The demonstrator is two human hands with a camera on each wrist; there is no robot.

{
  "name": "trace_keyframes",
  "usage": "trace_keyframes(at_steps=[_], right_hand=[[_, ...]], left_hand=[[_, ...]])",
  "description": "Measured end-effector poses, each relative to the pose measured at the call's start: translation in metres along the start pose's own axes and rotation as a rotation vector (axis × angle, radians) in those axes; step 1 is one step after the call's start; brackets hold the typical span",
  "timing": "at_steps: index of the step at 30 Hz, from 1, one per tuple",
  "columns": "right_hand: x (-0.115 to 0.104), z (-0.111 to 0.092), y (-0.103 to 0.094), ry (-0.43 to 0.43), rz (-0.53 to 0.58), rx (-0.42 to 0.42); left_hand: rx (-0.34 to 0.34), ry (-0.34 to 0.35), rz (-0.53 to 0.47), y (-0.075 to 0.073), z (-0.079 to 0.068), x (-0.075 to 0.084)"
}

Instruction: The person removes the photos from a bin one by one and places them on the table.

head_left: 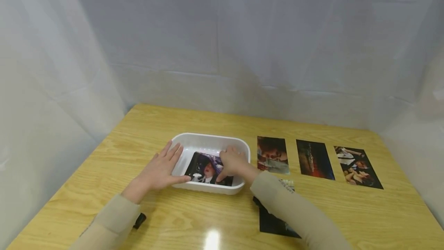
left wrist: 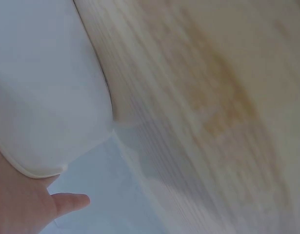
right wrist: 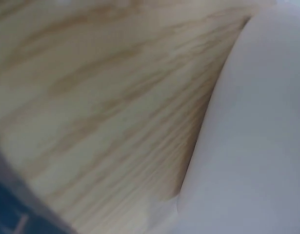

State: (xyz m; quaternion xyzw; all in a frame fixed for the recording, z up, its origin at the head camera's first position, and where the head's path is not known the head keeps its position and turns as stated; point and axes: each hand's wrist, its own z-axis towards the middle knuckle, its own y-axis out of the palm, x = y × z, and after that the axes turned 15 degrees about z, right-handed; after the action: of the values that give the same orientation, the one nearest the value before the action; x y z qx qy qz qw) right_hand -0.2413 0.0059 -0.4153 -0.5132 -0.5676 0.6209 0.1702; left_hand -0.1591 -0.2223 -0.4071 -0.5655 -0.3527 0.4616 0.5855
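Left hand (head_left: 161, 169): fingers extended and spread at the left end of the white tray (head_left: 211, 139), not clenched; the thumb lies along the near rim. Right hand (head_left: 234, 163): located inside the right end of the tray, over the photo card (head_left: 204, 169). The right thumb points toward the near side and overlaps the card; whether the fingers grasp the card or only press on it cannot be determined.

The photo card lies within the tray, picture side up, toward the right and near walls. Both wrist views show the tray's outer wall beside the wooden table (head_left: 104, 165).

Right of the tray, three cards form a row: a portrait card (head_left: 273, 155), a dark card (head_left: 315, 159) and a figure card (head_left: 359, 167). A lower card (head_left: 274, 223) lies partly under the right sleeve (head_left: 295, 207). A small black item (head_left: 139, 221) is beside the left sleeve (head_left: 111, 221). A pale curtain (head_left: 208, 30) stands behind the table.
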Motion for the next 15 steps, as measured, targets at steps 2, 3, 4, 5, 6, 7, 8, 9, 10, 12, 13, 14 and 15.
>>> trace_keyframes(at_steps=[2, 3, 4, 5, 6, 7, 8, 9, 10, 12, 13, 14, 15], right_hand=[[0.001, 0.001, -0.001, -0.021, 0.003, 0.006], [0.001, 0.001, -0.001, -0.036, 0.007, 0.011], [0.001, 0.0, -0.002, -0.054, 0.016, 0.019], [0.001, 0.0, -0.003, -0.072, 0.028, 0.025], [0.0, 0.0, -0.004, -0.092, 0.038, 0.033], [0.0, -0.001, -0.005, -0.108, 0.05, 0.039], [0.0, -0.001, -0.007, -0.12, 0.065, 0.044], [0.0, -0.001, -0.008, -0.129, 0.078, 0.05], [0.0, -0.002, -0.009, -0.135, 0.095, 0.053], [0.0, -0.001, -0.011, -0.14, 0.123, 0.058], [0.0, -0.001, -0.012, -0.14, 0.134, 0.06], [0.0, -0.001, -0.012, -0.145, 0.146, 0.062], [0.001, -0.001, -0.013, -0.15, 0.156, 0.065]], left_hand=[[0.001, 0.003, 0.001, 0.0, 0.0, 0.0], [-0.001, 0.002, 0.003, 0.0, 0.0, 0.0], [-0.003, 0.003, 0.004, 0.001, 0.0, 0.0], [-0.004, 0.004, 0.004, 0.001, 0.0, 0.0], [-0.005, 0.004, 0.003, 0.001, 0.0, 0.0], [-0.006, 0.004, 0.004, 0.001, 0.0, 0.0], [-0.006, 0.003, 0.003, 0.001, 0.0, 0.0], [-0.007, 0.001, 0.002, 0.001, 0.0, 0.0], [-0.008, 0.001, 0.001, 0.001, 0.0, 0.0], [-0.008, 0.001, 0.003, 0.0, 0.0, 0.001], [-0.008, 0.0, 0.003, 0.0, 0.0, 0.001], [-0.008, 0.0, 0.002, -0.001, 0.0, 0.0], [-0.006, 0.0, 0.002, -0.001, 0.0, 0.0]])
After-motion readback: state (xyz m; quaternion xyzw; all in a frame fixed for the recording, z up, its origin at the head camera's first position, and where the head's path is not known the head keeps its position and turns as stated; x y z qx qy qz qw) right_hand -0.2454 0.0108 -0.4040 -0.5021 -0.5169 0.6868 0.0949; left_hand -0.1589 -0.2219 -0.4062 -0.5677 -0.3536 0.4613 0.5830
